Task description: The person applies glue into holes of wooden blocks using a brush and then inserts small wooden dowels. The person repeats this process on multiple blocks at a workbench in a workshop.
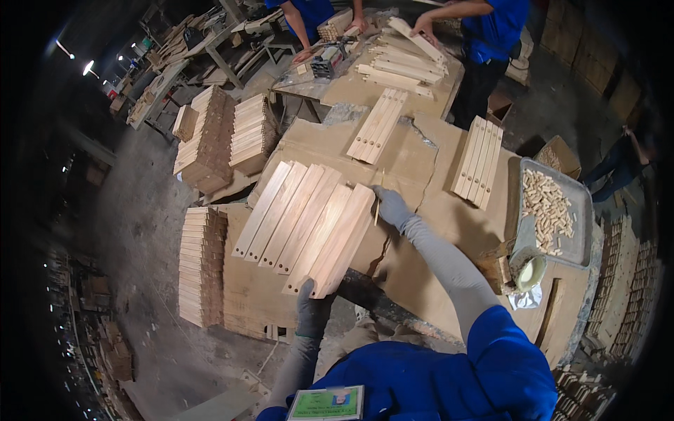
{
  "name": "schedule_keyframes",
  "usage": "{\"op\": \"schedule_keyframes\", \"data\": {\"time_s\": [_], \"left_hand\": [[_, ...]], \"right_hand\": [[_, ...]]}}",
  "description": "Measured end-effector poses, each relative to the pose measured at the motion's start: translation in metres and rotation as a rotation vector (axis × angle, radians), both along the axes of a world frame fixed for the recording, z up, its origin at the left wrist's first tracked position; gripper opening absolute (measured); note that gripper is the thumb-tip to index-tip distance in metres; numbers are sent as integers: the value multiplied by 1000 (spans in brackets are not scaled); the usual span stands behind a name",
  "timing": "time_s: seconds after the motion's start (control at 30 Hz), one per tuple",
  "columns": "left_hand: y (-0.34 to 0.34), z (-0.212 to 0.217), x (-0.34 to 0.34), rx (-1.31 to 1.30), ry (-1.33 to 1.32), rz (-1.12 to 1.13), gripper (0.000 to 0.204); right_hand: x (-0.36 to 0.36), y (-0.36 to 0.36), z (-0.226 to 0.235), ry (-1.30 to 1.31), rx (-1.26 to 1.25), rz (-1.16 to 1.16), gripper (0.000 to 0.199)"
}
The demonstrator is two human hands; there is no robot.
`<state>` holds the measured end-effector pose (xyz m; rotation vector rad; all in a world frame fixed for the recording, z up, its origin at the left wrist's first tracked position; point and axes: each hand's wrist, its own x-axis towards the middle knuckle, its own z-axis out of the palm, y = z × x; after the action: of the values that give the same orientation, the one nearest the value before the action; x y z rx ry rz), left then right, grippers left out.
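A row of pale wooden slats (298,210) with dark holes near their ends lies side by side in front of me. My gloved left hand (314,310) grips the near end of the rightmost slats (344,238), thumb on top; its other fingers are mostly hidden beneath. At the far right corner of these slats, my gloved right hand (393,208) is closed around a thin light stick (377,210). Whether that hand also touches the slat, I cannot tell. Beyond lies a set of holed slats (379,126), and another set (478,163) lies to the right.
On the right, a grey tray (579,242) holds many wooden dowels (546,207), beside a cup of pale liquid (530,272). Slat stacks stand at left (202,266) and far left (207,140). Two co-workers handle wood at the far table (344,88). Cardboard (435,245) covers my table.
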<state>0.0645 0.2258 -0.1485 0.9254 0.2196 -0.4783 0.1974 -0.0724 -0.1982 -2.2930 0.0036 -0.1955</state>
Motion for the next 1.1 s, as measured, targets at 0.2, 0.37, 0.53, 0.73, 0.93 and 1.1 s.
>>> {"op": "schedule_keyframes", "data": {"time_s": [0.2, 0.37, 0.53, 0.73, 0.93, 1.1], "left_hand": [[7, 17, -32, 21, 86, 46, 65], [-3, 15, -67, 244, 8, 58, 77], [0, -33, -83, 779, -578, -24, 109], [-6, -42, -96, 1371, -999, -334, 113], [-8, -25, -102, 1644, -1072, -488, 112], [-54, 19, -87, 1869, -1073, -636, 111]], "right_hand": [[-45, -3, 18, -25, 67, 46, 38], [-115, -66, 15, -87, 206, 14, 33], [-163, -89, 43, -195, 221, -200, 30], [-217, -26, 85, -72, 62, -114, 30], [-292, -19, 93, -145, -50, -60, 33], [-333, -21, 138, -152, 4, -7, 40]]}}
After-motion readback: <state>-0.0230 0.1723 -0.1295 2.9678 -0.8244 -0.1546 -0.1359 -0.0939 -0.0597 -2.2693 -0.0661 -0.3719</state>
